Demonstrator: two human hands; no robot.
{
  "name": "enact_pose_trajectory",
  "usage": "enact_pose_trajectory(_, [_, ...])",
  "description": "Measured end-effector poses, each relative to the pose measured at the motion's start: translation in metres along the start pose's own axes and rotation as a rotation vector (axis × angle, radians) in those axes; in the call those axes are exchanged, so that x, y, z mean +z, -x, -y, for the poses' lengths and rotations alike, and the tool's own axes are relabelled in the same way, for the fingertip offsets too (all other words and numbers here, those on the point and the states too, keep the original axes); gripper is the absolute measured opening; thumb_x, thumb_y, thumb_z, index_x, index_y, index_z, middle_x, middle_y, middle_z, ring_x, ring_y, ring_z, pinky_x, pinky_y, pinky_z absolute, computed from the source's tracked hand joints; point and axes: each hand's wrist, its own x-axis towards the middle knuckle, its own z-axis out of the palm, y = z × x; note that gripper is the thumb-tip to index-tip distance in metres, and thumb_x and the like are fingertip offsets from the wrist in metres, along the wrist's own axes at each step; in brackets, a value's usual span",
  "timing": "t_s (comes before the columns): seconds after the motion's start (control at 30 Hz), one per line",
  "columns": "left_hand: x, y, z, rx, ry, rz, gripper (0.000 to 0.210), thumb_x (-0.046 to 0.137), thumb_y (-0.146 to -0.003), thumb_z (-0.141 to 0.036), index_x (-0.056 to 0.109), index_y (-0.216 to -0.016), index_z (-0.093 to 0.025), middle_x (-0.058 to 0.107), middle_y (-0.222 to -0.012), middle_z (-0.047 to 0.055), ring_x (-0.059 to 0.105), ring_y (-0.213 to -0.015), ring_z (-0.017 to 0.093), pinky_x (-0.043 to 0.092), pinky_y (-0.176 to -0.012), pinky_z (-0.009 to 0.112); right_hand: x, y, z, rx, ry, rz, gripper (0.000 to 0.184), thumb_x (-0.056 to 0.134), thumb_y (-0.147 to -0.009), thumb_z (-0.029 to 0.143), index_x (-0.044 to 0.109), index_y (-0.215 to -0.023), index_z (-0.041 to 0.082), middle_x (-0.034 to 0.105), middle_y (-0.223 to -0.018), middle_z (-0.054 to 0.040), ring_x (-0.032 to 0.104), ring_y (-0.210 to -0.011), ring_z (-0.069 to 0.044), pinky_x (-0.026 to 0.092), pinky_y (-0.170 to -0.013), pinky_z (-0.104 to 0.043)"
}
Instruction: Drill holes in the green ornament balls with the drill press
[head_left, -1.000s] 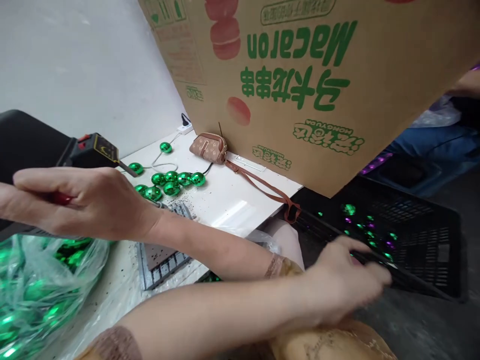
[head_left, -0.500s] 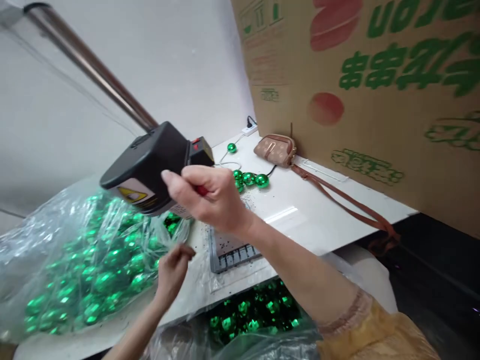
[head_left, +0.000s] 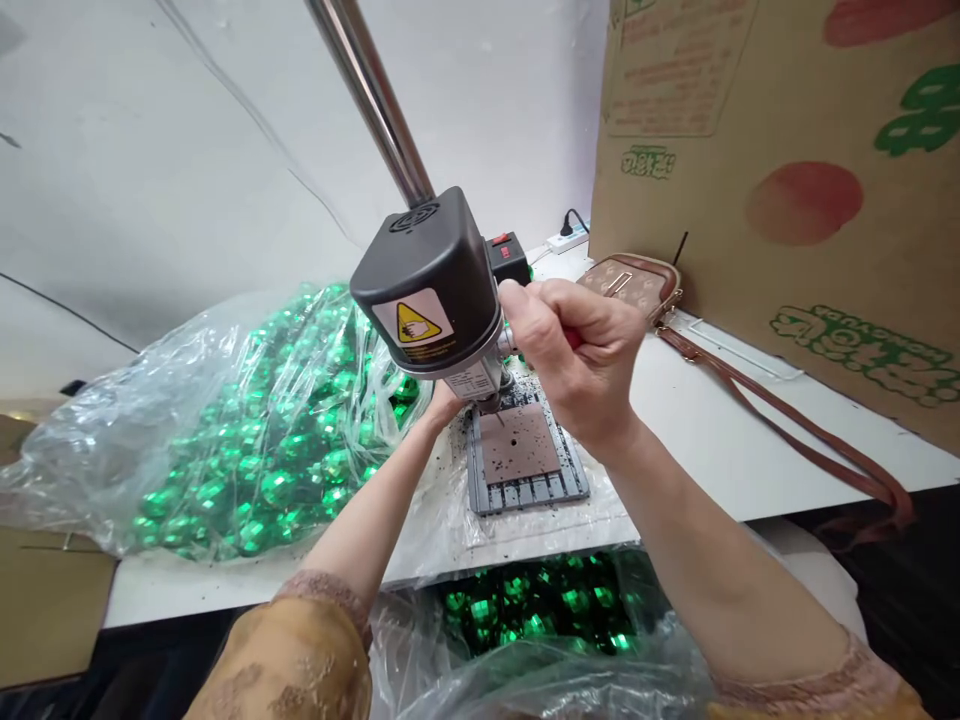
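Handle [head_left: 573, 338] fills the closed right hand [head_left: 583, 365]; we cannot tell the left hand's [head_left: 444, 402] grip near the base's [head_left: 574, 484] far-left corner, and advise slow, even pressure.

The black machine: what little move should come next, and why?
Perhaps the left hand should set a green ball on the brown plate: no ball shows there, and the right hand grips the red-knobbed handle. What the left hand holds, if anything, is hidden behind the machine.

1 head-worn camera looks forward and down, from close range, over the drill press [head_left: 424, 270] and table [head_left: 720, 450].
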Motion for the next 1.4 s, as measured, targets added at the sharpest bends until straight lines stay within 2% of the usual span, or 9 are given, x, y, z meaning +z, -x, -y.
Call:
enact_pose_trajectory(0.1, [-0.009,0.009,0.011,-0.056,0.062,0.002,0.042,0.089,-0.053,-0.031,0.067,-0.085,-0.017,0.074,-0.096,0.008,0.068,-0.101,0.029,0.058,-0.092,0.044,0.000,0.000,0.000,0.007,0.015,-0.008,0.048,0.060,-0.091,0.020,0.029,-0.055,0.018,0.025,-0.053,0.0068,0.023,-0.051,-0.002,0.023,-0.047,-0.025])
enact_pose_trajectory(0.23, [-0.026,0.029,0.015,-0.179,0.172,0.028,0.044,0.077,-0.072,-0.051,0.068,-0.098,-0.016,0.073,-0.102,0.011,0.070,-0.086,0.023,0.061,-0.076,0.040,0.000,0.000,0.001,0.014,0.041,-0.012,0.048,0.060,-0.091,0.020,0.031,-0.053,0.018,0.029,-0.050,0.0067,0.027,-0.048,-0.002,0.023,-0.047,-0.027])
enact_pose_trajectory(0.37, [-0.034,0.060,0.006,-0.283,0.421,0.091,0.048,0.075,-0.081,-0.051,0.067,-0.117,-0.021,0.070,-0.123,0.011,0.070,-0.100,0.023,0.062,-0.083,0.039,0.000,0.000,0.001,-0.013,0.081,-0.034,0.048,0.061,-0.091,0.020,0.034,-0.051,0.018,0.033,-0.049,0.0067,0.031,-0.046,-0.003,0.023,-0.047,-0.028])
enact_pose_trajectory(0.47, [-0.027,0.083,0.001,-0.289,0.519,0.097,0.050,0.081,-0.079,-0.044,0.065,-0.121,-0.022,0.070,-0.123,0.009,0.070,-0.102,0.022,0.060,-0.089,0.038,0.000,0.000,0.000,-0.043,0.118,-0.034,0.047,0.060,-0.091,0.018,0.036,-0.050,0.018,0.035,-0.048,0.0066,0.032,-0.045,-0.003,0.024,-0.047,-0.028])
enact_pose_trajectory(0.57, [-0.013,0.097,0.003,-0.204,0.420,0.069,0.056,0.086,-0.075,-0.039,0.065,-0.123,-0.021,0.073,-0.116,0.007,0.070,-0.102,0.021,0.056,-0.096,0.038,-0.001,-0.001,0.000,-0.070,0.179,-0.037,0.046,0.059,-0.091,0.016,0.038,-0.050,0.019,0.036,-0.047,0.0062,0.034,-0.046,-0.004,0.026,-0.048,-0.029])
enact_pose_trajectory(0.7, [0.002,0.103,0.008,-0.078,0.294,0.164,0.057,0.085,-0.076,-0.040,0.065,-0.126,-0.021,0.072,-0.123,0.008,0.066,-0.117,0.024,0.048,-0.106,0.039,-0.002,-0.002,0.002,-0.032,0.233,-0.026,0.047,0.061,-0.089,0.013,0.037,-0.048,0.019,0.037,-0.045,0.0061,0.035,-0.046,-0.004,0.027,-0.049,-0.030])
enact_pose_trajectory(0.97, [0.007,0.104,0.013,-0.018,0.190,0.288,0.058,0.084,-0.077,-0.039,0.064,-0.129,-0.022,0.069,-0.130,0.008,0.062,-0.124,0.027,0.046,-0.111,0.042,-0.005,-0.002,0.000,-0.009,0.277,0.002,0.050,0.060,-0.092,0.025,0.035,-0.049,0.021,0.039,-0.047,0.0049,0.035,-0.046,-0.006,0.031,-0.048,-0.032])
enact_pose_trajectory(1.27, [0.014,0.112,0.015,0.157,-0.116,0.185,0.059,0.089,-0.068,-0.040,0.065,-0.120,-0.022,0.065,-0.127,0.010,0.059,-0.124,0.030,0.043,-0.112,0.049,-0.005,-0.002,0.000,-0.044,0.278,-0.010,0.049,0.059,-0.093,0.028,0.036,-0.049,0.021,0.038,-0.046,0.0052,0.035,-0.046,-0.006,0.030,-0.048,-0.032])
enact_pose_trajectory(1.4, [0.024,0.118,0.012,0.144,-0.069,0.199,0.058,0.087,-0.071,-0.039,0.062,-0.120,-0.022,0.067,-0.122,0.009,0.062,-0.117,0.028,0.047,-0.107,0.047,-0.005,-0.002,-0.001,-0.050,0.282,-0.004,0.051,0.059,-0.092,0.037,0.036,-0.050,0.021,0.038,-0.046,0.0043,0.034,-0.046,-0.007,0.031,-0.047,-0.033])
